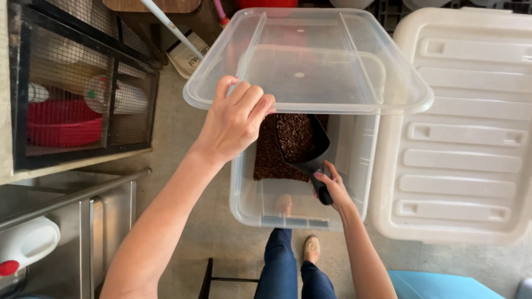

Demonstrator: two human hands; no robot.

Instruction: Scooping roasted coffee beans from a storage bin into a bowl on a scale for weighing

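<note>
One white bin lid [465, 138] flat at right. One clear lid [310, 61] raised above one clear bin [354, 182]; brown pellets [269, 160] heaped at bin's far end. One black scoop [302, 141], full of pellets, inside bin. Left hand [235, 119]: fingers curled over clear lid's near rim. Right hand [332, 188]: fingers wrapped round scoop handle.

Down on the grey concrete floor [183, 144] sits a clear plastic bin [299, 213], and right beside it, touching its right wall, a big white tub lid [460, 138]. At the left stands a black wire cage [83, 83] on a pale ledge. A blue lid [438, 285] lies near the bottom right corner.
</note>
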